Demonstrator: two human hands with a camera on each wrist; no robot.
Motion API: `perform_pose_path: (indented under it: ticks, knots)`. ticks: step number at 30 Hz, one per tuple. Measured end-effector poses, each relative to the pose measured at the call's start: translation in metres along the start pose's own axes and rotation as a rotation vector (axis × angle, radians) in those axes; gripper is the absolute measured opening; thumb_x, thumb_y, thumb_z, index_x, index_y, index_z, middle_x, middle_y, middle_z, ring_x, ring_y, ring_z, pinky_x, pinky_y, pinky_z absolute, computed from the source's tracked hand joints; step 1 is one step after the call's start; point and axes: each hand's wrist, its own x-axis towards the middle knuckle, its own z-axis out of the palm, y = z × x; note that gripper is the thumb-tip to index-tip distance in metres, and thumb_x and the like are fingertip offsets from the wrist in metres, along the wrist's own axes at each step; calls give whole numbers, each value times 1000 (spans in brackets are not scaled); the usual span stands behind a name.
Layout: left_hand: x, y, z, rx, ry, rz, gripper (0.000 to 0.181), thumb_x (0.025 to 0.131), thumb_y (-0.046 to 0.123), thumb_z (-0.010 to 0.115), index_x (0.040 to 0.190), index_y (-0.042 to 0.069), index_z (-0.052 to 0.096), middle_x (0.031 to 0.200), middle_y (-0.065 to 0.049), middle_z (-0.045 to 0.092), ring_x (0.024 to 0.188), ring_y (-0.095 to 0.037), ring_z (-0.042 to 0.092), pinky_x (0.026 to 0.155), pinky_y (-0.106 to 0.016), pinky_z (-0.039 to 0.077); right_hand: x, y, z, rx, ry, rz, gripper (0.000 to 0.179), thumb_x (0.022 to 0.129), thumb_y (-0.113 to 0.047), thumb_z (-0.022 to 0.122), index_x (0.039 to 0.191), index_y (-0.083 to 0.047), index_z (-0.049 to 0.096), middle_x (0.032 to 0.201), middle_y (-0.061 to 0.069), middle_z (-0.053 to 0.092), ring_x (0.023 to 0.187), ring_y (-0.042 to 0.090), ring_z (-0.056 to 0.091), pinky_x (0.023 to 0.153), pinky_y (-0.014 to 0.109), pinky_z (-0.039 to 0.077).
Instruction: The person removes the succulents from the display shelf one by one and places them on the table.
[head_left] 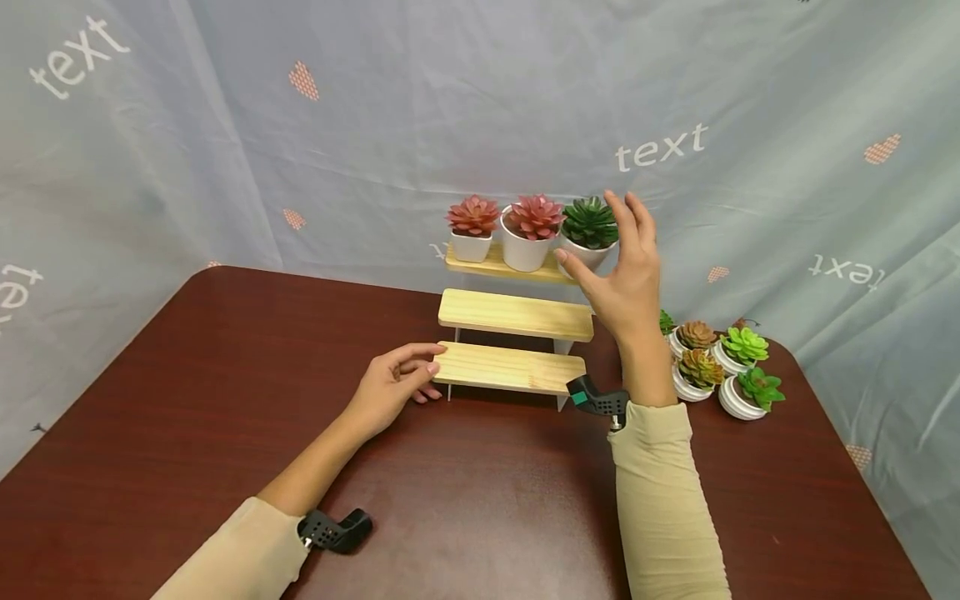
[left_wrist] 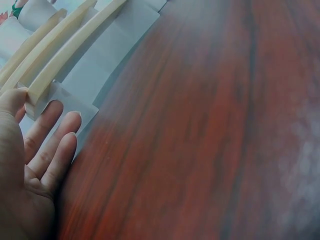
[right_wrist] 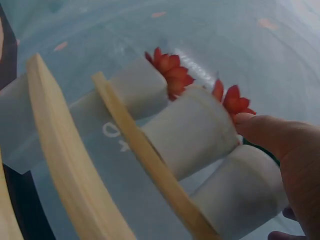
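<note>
A three-tier wooden plant stand (head_left: 516,315) with pale shelves rises on the table. My left hand (head_left: 392,379) pinches the left end of its lowest shelf (left_wrist: 47,82), thumb on top, fingers below the edge. On the top shelf stand two red succulents (head_left: 472,218) (head_left: 537,217) and a dark green succulent (head_left: 590,221), all in white pots. My right hand (head_left: 628,279) is spread around the green one, thumb in front of its white pot (right_wrist: 245,187) and the long fingers raised at its right. That pot rests on the top shelf (right_wrist: 150,155).
Several small succulents (head_left: 701,367) in white ribbed pots stand on the table (head_left: 480,500) to the right, close to my right forearm. A grey-blue curtain (head_left: 375,125) hangs right behind the stand. The middle shelf (head_left: 517,312) and lowest shelf carry no pots.
</note>
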Motion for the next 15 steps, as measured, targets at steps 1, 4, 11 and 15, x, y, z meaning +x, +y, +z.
perform_pose_path:
  ticks: [1, 4, 11, 15]
  knots:
    - [0, 0, 0, 2, 1, 1, 33, 104, 23, 60, 135, 13, 63, 112, -20, 73, 78, -18, 76, 69, -32, 62, 0, 1, 2, 2, -7, 10, 83, 83, -34, 85, 154, -18, 44, 161, 19, 32, 149, 38, 36, 118, 59, 35]
    - [0, 0, 0, 8, 3, 0, 33, 104, 23, 60, 135, 14, 63, 112, -19, 72, 78, -17, 76, 69, -32, 62, -1, 2, 9, 10, -11, 38, 81, 84, -35, 84, 153, -18, 45, 161, 18, 34, 149, 37, 37, 118, 58, 36]
    - [0, 0, 0, 8, 4, -6, 32, 104, 23, 60, 134, 14, 63, 112, -19, 73, 79, -17, 76, 69, -32, 62, -1, 3, 15, 22, 45, 41, 68, 87, -24, 82, 145, -10, 50, 155, 18, 41, 144, 34, 43, 110, 54, 47]
    - [0, 1, 1, 6, 4, -3, 32, 104, 22, 60, 135, 13, 63, 112, -20, 73, 78, -17, 76, 68, -32, 62, -2, 4, 17, 31, 65, 29, 65, 87, -21, 81, 144, -9, 51, 155, 19, 42, 141, 34, 47, 101, 53, 53]
